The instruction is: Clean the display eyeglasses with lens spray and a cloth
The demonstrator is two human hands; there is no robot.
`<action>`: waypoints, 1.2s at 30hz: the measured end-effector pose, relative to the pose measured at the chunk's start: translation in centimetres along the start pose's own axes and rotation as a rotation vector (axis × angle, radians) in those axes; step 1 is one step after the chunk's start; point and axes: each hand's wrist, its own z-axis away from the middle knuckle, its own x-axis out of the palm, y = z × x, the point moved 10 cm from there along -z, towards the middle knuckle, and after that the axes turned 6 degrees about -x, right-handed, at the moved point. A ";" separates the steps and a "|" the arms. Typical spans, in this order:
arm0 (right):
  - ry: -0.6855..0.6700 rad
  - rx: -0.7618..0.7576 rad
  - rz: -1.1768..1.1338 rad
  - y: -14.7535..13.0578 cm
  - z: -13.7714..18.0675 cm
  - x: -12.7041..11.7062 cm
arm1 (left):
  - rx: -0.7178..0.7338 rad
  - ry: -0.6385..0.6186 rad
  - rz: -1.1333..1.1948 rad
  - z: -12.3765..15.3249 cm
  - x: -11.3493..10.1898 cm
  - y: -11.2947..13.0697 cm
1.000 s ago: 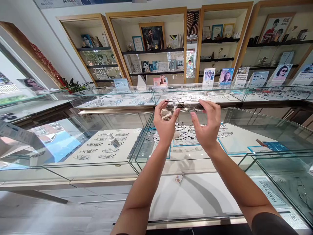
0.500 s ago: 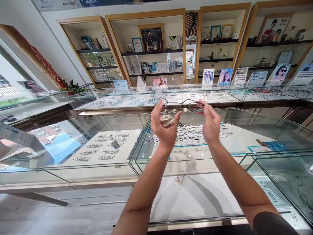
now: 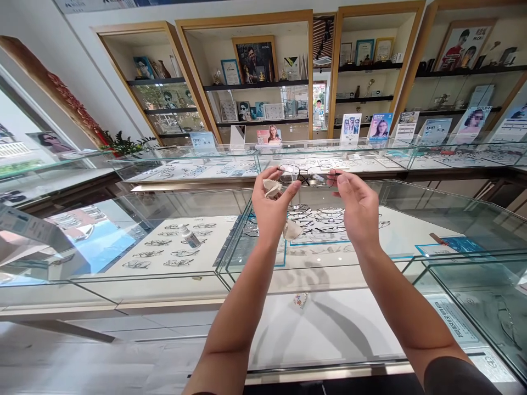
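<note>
Both my hands are raised above a glass display counter (image 3: 230,258), holding a pair of thin black-framed glasses (image 3: 307,176) between them. My left hand (image 3: 272,211) pinches the left end of the frame and also clutches a crumpled beige cloth (image 3: 272,188), a corner of which hangs below the palm. My right hand (image 3: 359,211) grips the right end of the frame with thumb and fingers closed. The lenses face away from me, roughly level.
Under the glass lie several rows of spectacle frames (image 3: 321,219) and a small white bottle (image 3: 189,236). A second glass counter (image 3: 206,164) runs behind. Wooden wall shelves (image 3: 255,85) hold pictures and cards. A small patterned scrap (image 3: 301,299) lies on the lower white shelf.
The glasses stayed held up between both hands, their tilt shifting slightly. My left hand shifted, so the cloth now shows above the thumb and hangs below the palm.
</note>
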 end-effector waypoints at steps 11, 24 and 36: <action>-0.082 0.210 -0.060 3.6 -1.0 -0.1 | -0.135 -0.044 -0.073 -0.4 0.5 -2.3; -0.079 0.086 -0.192 3.6 -1.9 -0.3 | 0.342 0.186 -0.223 2.5 0.4 2.1; -0.409 -0.334 0.378 -1.5 -2.0 0.2 | 0.741 -0.079 -0.527 4.4 2.9 7.2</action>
